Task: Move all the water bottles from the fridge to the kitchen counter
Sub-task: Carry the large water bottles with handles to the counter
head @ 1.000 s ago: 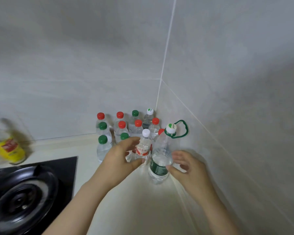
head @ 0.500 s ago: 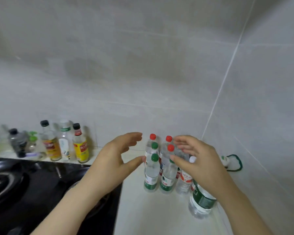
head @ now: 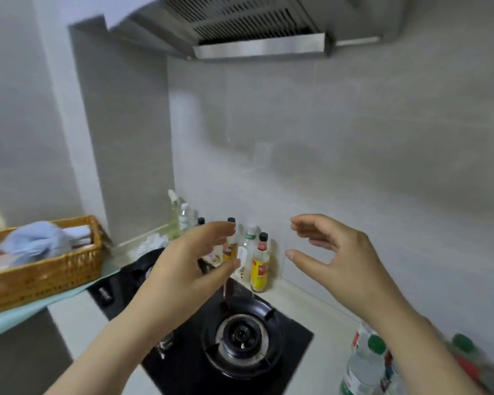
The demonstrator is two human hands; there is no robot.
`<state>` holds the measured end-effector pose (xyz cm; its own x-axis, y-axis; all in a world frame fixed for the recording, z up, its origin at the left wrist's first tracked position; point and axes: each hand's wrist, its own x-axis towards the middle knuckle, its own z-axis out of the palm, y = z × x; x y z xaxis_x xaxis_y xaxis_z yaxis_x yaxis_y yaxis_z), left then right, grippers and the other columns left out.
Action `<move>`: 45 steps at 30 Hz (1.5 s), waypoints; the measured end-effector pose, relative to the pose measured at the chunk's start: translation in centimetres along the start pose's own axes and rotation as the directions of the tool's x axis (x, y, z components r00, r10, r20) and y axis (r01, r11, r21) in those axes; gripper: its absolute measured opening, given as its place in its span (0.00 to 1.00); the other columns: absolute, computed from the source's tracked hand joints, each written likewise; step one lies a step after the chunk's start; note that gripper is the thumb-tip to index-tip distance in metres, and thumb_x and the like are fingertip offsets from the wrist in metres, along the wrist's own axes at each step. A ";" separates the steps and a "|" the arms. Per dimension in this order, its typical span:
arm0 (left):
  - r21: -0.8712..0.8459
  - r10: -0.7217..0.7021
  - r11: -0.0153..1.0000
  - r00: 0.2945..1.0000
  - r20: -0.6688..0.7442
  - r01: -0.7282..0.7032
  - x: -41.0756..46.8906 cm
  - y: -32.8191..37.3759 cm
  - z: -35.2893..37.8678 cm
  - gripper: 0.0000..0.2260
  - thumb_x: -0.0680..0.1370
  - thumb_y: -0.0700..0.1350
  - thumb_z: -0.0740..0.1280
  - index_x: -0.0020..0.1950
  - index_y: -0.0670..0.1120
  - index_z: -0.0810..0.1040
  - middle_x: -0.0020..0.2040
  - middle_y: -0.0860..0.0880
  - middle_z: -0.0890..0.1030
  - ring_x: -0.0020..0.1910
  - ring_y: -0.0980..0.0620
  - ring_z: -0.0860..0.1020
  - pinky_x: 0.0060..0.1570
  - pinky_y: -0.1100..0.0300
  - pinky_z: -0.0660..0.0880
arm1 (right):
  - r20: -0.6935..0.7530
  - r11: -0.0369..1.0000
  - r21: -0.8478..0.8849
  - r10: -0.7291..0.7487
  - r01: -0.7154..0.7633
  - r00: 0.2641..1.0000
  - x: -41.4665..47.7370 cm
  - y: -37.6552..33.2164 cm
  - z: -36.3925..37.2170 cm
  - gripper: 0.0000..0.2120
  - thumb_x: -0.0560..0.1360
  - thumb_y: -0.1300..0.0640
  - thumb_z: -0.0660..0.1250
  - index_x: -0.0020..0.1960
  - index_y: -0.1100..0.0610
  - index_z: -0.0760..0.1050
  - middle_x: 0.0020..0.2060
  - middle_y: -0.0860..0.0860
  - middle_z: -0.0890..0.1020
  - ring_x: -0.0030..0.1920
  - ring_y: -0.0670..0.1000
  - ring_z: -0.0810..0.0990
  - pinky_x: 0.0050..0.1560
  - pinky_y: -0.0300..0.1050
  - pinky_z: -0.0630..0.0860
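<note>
Drawn back from water bottles (head: 362, 363), left hand (head: 183, 269) and right hand (head: 340, 266) over stove (head: 240, 337), grips loose, empty

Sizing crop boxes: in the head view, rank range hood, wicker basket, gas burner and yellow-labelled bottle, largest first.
1. range hood
2. wicker basket, cut off at left
3. gas burner
4. yellow-labelled bottle

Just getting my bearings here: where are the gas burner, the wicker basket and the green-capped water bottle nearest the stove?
gas burner (head: 241, 336), head view, its centre cap.
wicker basket (head: 49, 273), head view, its front wall.
green-capped water bottle (head: 362, 366), head view, its clear body.
</note>
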<state>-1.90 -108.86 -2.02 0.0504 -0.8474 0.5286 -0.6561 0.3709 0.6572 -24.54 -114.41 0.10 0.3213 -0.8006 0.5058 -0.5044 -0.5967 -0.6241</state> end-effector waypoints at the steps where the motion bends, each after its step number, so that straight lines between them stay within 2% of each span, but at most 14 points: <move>1: 0.023 -0.024 0.999 0.999 -0.035 0.025 -0.7 0.2 -0.8 0.21 0.73 0.49 0.72 0.65 0.57 0.75 0.58 0.64 0.79 0.58 0.68 0.76 0.61 0.62 0.74 | 0.025 0.999 0.022 -0.030 0.030 0.999 0.4 -0.4 0.5 0.19 0.70 0.53 0.75 0.59 0.45 0.77 0.53 0.37 0.81 0.56 0.36 0.78 0.60 0.35 0.75; 4: 0.078 -0.074 0.993 0.989 -0.126 0.084 -3.2 0.5 -3.5 0.20 0.72 0.48 0.73 0.63 0.55 0.76 0.57 0.62 0.80 0.58 0.67 0.76 0.61 0.64 0.74 | 0.098 0.991 0.078 -0.116 0.108 0.988 1.4 -2.4 2.5 0.18 0.70 0.53 0.75 0.59 0.44 0.77 0.52 0.36 0.81 0.55 0.34 0.78 0.59 0.33 0.75; 8: 0.125 -0.138 0.977 0.960 -0.243 0.172 -6.8 0.5 -7.9 0.19 0.72 0.49 0.72 0.63 0.56 0.76 0.57 0.63 0.80 0.58 0.66 0.76 0.61 0.59 0.75 | 0.159 0.961 0.172 -0.243 0.215 0.957 2.0 -6.2 6.0 0.19 0.69 0.53 0.75 0.59 0.44 0.78 0.51 0.36 0.81 0.54 0.34 0.78 0.59 0.28 0.72; 11: 0.145 -0.156 0.966 0.928 -0.337 0.215 -9.7 0.7 -11.0 0.20 0.70 0.55 0.69 0.62 0.56 0.77 0.57 0.63 0.80 0.58 0.66 0.77 0.60 0.58 0.76 | 0.203 0.929 0.234 -0.334 0.286 0.920 2.0 -9.6 8.8 0.19 0.70 0.53 0.75 0.60 0.45 0.78 0.52 0.37 0.81 0.55 0.34 0.78 0.59 0.28 0.72; 14: 0.172 -0.180 0.947 0.894 -0.411 0.270 -12.8 0.9 -14.2 0.21 0.70 0.56 0.67 0.62 0.57 0.76 0.58 0.63 0.80 0.58 0.66 0.77 0.60 0.58 0.76 | 0.216 0.891 0.289 -0.416 0.349 0.883 1.9 -13.2 11.4 0.20 0.70 0.53 0.75 0.61 0.46 0.78 0.53 0.38 0.82 0.55 0.35 0.78 0.59 0.31 0.73; 17: 0.206 -0.208 0.918 0.854 -0.477 0.339 -16.1 0.8 -17.9 0.22 0.69 0.58 0.66 0.63 0.59 0.75 0.59 0.62 0.79 0.59 0.66 0.76 0.59 0.62 0.76 | 0.245 0.851 0.334 -0.493 0.404 0.835 1.4 -17.2 14.0 0.20 0.71 0.52 0.75 0.61 0.46 0.77 0.53 0.39 0.81 0.55 0.36 0.78 0.59 0.32 0.74; 22: 0.276 -0.217 0.855 0.787 -0.578 0.439 -22.0 1.8 -23.3 0.22 0.69 0.55 0.67 0.63 0.59 0.74 0.59 0.64 0.78 0.57 0.69 0.76 0.53 0.78 0.71 | 0.271 0.773 0.431 -0.603 0.466 0.750 -0.7 -23.4 18.7 0.20 0.71 0.49 0.74 0.62 0.46 0.76 0.54 0.40 0.81 0.55 0.37 0.79 0.57 0.33 0.76; 27: 0.319 -0.212 0.773 0.698 -0.684 0.548 -27.8 2.8 -27.2 0.21 0.70 0.56 0.67 0.63 0.59 0.74 0.59 0.63 0.78 0.58 0.66 0.77 0.56 0.74 0.72 | 0.280 0.663 0.546 -0.721 0.513 0.634 -2.9 -29.2 23.4 0.20 0.71 0.48 0.74 0.62 0.44 0.76 0.53 0.37 0.80 0.54 0.35 0.78 0.54 0.28 0.75; 29: 0.328 -0.209 0.734 0.657 -0.724 0.595 -29.9 3.2 -28.6 0.19 0.72 0.58 0.69 0.63 0.61 0.74 0.59 0.65 0.78 0.58 0.68 0.76 0.56 0.76 0.71 | 0.278 0.610 0.591 -0.769 0.528 0.576 -3.7 -31.5 25.2 0.19 0.72 0.49 0.74 0.62 0.46 0.76 0.53 0.38 0.80 0.55 0.35 0.77 0.53 0.25 0.73; 31: 0.330 -0.196 0.698 0.613 -0.766 0.635 -31.7 3.6 -29.9 0.18 0.73 0.59 0.70 0.62 0.63 0.73 0.58 0.66 0.78 0.58 0.69 0.76 0.55 0.76 0.71 | 0.264 0.548 0.638 -0.816 0.542 0.515 -4.4 -33.9 26.8 0.20 0.72 0.49 0.73 0.62 0.47 0.76 0.54 0.40 0.81 0.55 0.36 0.78 0.55 0.28 0.74; 34: 0.306 -0.189 0.642 0.532 -0.825 0.702 -33.7 4.4 -31.3 0.22 0.70 0.57 0.68 0.64 0.57 0.75 0.59 0.62 0.79 0.58 0.67 0.77 0.58 0.71 0.73 | 0.220 0.444 0.716 -0.876 0.539 0.429 -5.3 -37.2 29.2 0.21 0.72 0.49 0.73 0.63 0.50 0.76 0.55 0.43 0.81 0.55 0.39 0.79 0.57 0.36 0.77; 37: 0.269 -0.165 0.573 0.431 -0.887 0.774 -35.6 5.2 -32.2 0.21 0.72 0.50 0.71 0.65 0.53 0.75 0.60 0.59 0.79 0.58 0.64 0.77 0.60 0.65 0.74 | 0.188 0.345 0.779 -0.925 0.524 0.330 -6.3 -40.3 31.8 0.21 0.71 0.49 0.73 0.63 0.50 0.76 0.54 0.42 0.81 0.54 0.40 0.80 0.57 0.39 0.79; 41: 0.206 -0.133 0.482 0.303 -0.944 0.851 -37.4 6.0 -32.7 0.20 0.73 0.46 0.72 0.64 0.56 0.75 0.58 0.61 0.79 0.56 0.69 0.76 0.56 0.75 0.71 | 0.144 0.235 0.856 -0.964 0.460 0.224 -7.3 -43.2 34.3 0.21 0.72 0.49 0.73 0.63 0.49 0.76 0.55 0.41 0.81 0.55 0.39 0.79 0.58 0.39 0.78; 45: 0.149 -0.073 0.379 0.190 -0.979 0.913 -38.1 6.8 -32.6 0.21 0.73 0.48 0.72 0.65 0.58 0.74 0.59 0.63 0.78 0.58 0.68 0.75 0.55 0.75 0.71 | 0.088 0.125 0.912 -0.990 0.391 0.113 -8.0 -46.1 36.4 0.21 0.72 0.49 0.72 0.64 0.48 0.75 0.56 0.41 0.81 0.55 0.38 0.79 0.58 0.36 0.77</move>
<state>16.28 -61.65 -0.19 0.7946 0.1838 0.5786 -0.3152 -0.6896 0.6520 25.33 -82.52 3.15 0.6058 0.4955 0.6225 0.7932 -0.4379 -0.4233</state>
